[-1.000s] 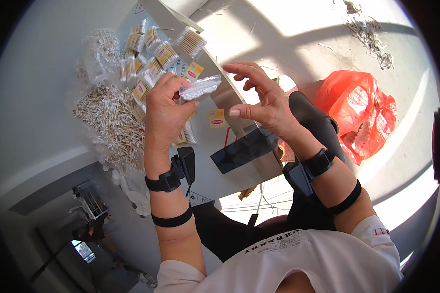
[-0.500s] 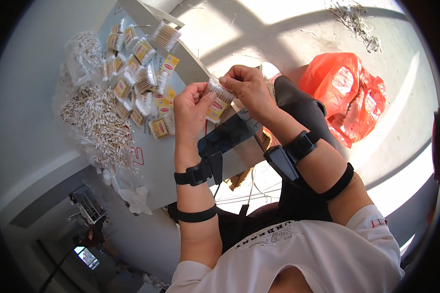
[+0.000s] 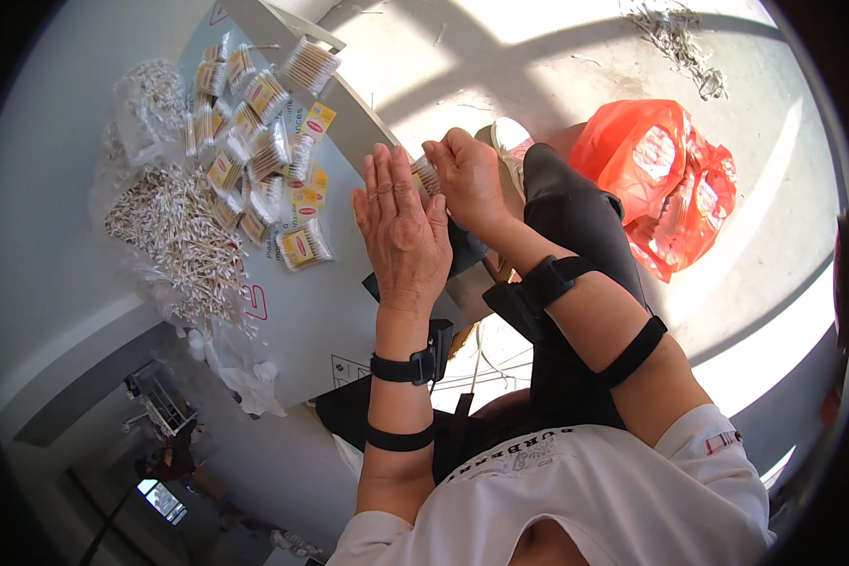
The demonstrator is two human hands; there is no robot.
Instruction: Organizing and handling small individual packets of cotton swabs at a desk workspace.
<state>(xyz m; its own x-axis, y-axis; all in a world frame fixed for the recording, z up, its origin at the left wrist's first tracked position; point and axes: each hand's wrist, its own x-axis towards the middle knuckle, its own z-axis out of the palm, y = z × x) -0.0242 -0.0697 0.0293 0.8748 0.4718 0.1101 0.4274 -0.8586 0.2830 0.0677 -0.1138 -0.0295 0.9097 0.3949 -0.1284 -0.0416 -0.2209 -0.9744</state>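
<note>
My left hand [image 3: 403, 226] is turned back upward, its fingers stretched out straight. Beside it my right hand [image 3: 474, 181] is closed, pinching the edge of a small clear packet of cotton swabs [image 3: 425, 174]. Most of that packet is hidden behind my left hand. On the grey table [image 3: 302, 321] to the left lie several filled cotton swab packets [image 3: 265, 94] with yellow labels, the nearest packet [image 3: 304, 245] lying apart from the group. Beyond them loose cotton swabs [image 3: 184, 236] are heaped on clear plastic.
A clear bag of cotton swabs [image 3: 151, 104] lies at the table's far left. On the floor to the right sits a red plastic bag [image 3: 632, 151] with clear packaging inside. White scraps [image 3: 679, 42] lie farther off. My knee [image 3: 571, 193] is beside the table edge.
My left hand has let go of the packet's side, turned over and straightened its fingers in front of it. My right hand has curled more tightly, staying near the same place.
</note>
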